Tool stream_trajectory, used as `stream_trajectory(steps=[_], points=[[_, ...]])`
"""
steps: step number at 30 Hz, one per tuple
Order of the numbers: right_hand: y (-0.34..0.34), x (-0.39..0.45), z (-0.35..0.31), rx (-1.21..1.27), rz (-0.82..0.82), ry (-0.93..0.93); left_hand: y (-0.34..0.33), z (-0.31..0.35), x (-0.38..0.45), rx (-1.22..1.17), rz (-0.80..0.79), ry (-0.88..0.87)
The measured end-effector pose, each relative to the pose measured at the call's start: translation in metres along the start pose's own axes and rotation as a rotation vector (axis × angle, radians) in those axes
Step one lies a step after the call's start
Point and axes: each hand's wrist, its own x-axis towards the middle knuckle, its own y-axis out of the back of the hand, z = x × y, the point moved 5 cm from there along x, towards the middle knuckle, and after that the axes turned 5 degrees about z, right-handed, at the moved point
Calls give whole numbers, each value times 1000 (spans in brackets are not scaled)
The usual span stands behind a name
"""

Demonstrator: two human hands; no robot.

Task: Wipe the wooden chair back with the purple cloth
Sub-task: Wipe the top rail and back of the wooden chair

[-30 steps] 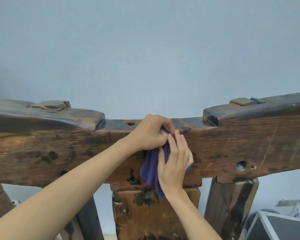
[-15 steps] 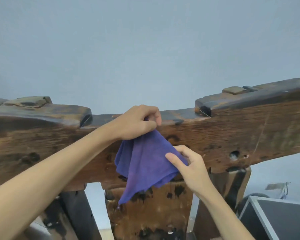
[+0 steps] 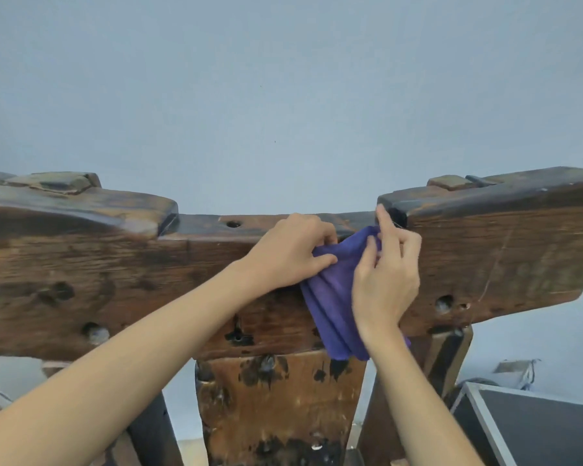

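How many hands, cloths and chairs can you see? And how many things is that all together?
Hands: 2, the left hand and the right hand
Purple cloth: 1
Wooden chair back: 1
Total: 4

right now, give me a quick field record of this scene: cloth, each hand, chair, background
cloth: purple cloth bunched, hanging down the front of the top rail
left hand: left hand gripping the cloth's upper edge
right hand: right hand pinching the cloth near the raised right block
chair: wooden chair back, dark, worn, with holes
background: plain blue-grey wall
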Motion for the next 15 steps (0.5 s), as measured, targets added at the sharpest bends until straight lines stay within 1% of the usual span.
stream_trajectory(steps=[2, 3, 5, 7, 10, 11, 12, 13, 14, 15], points=[[-16, -18, -5, 112, 18, 51, 0, -4, -3, 6, 37, 26], [-26, -28, -6, 116, -14, 93, 0, -7, -5, 12, 48, 30], [-45, -47, -1, 35, -133, 153, 5, -15, -11, 55, 60, 26], [-58, -59, 7, -38, -193, 155, 15, -25, -15, 148, 114, -3], [-68, -71, 8, -54, -177, 94, 30, -43, -14, 284, 278, -14], [-72, -78, 4, -63, -179, 70, 28, -51, -10, 291, 254, 44], [-76, -89, -2, -82, -190, 72, 22, -59, -5, 287, 178, 155], [-79, -102, -7, -110, -213, 104, 14, -68, 0, 308, 56, 284], [-81, -114, -11, -131, -241, 164, 5, -73, 4, 362, -75, 349], [-82, -122, -14, -130, -269, 257, 0, -76, 7, 380, -141, 366]])
